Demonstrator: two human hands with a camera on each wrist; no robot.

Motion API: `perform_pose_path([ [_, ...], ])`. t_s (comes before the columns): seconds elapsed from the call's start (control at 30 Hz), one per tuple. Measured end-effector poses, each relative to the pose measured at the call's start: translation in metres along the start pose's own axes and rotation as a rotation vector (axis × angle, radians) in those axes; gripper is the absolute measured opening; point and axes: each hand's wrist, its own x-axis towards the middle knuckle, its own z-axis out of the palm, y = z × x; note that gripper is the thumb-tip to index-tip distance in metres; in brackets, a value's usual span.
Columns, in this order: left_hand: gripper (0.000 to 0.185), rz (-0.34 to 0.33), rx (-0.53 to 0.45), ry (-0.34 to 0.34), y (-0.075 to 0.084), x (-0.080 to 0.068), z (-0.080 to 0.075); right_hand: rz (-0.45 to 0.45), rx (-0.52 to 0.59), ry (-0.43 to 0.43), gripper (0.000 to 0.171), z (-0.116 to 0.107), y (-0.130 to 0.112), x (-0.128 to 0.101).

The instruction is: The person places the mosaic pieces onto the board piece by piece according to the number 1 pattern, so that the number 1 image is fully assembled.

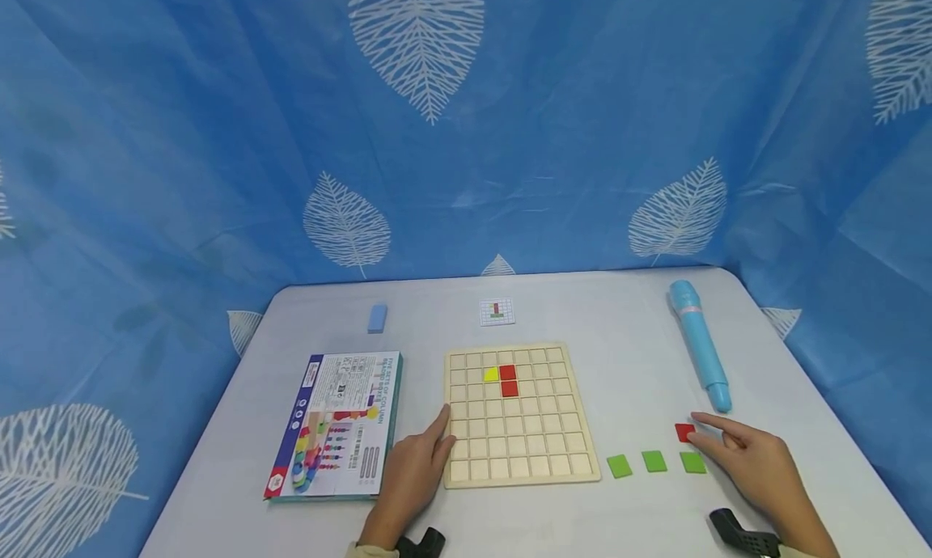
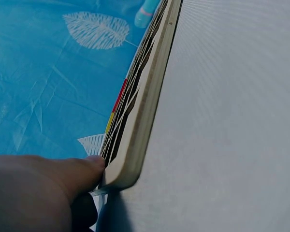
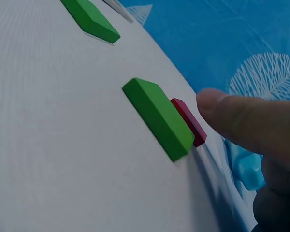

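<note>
My left hand point(image 1: 409, 465) rests at the left edge of a wooden grid board point(image 1: 520, 484), thumb and index fingertip right at the rim. In the left wrist view its thumb point(image 2: 82, 174) lies by the board's corner. One yellow tile point(image 1: 491, 374) and two red tiles point(image 1: 508, 381) sit in the board's squares. My right hand point(image 1: 757, 465) reaches over the table at the right, index finger and thumb parted around a loose red tile point(image 1: 683, 433). The right wrist view shows its thumb point(image 3: 232, 108) just above that tile, behind a green tile point(image 3: 159, 118).
Several green tiles point(image 1: 654, 461) lie in a row right of the board. A light blue microphone-shaped object point(image 1: 702, 348) lies behind the right hand. A printed box point(image 1: 342, 429) is at the left, a small blue block point(image 1: 377, 319) and a pattern card point(image 1: 497, 311) at the back.
</note>
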Motion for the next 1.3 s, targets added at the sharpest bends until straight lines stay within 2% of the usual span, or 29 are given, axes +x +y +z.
perform_pose_path([
  [0.2, 0.050, -0.005, 0.001, -0.003, -0.0013, 0.0004, 0.0001, 0.003, 0.012, -0.061, 0.059, 0.0006, 0.0014, 0.0017],
  [0.8, 0.050, 0.001, -0.002, -0.007, -0.0012, 0.0011, 0.0009, -0.034, -0.055, -0.104, 0.058, 0.0010, -0.0003, 0.0033],
  [1.03, 0.050, 0.002, -0.002, -0.005, -0.0009, 0.0006, 0.0001, -0.055, -0.072, -0.078, 0.054, 0.0025, -0.0001, 0.0040],
  [1.3, 0.050, 0.006, -0.001, 0.004, -0.0014, 0.0011, 0.0016, -0.034, -0.064, -0.058, 0.057, 0.0049, 0.0002, 0.0034],
])
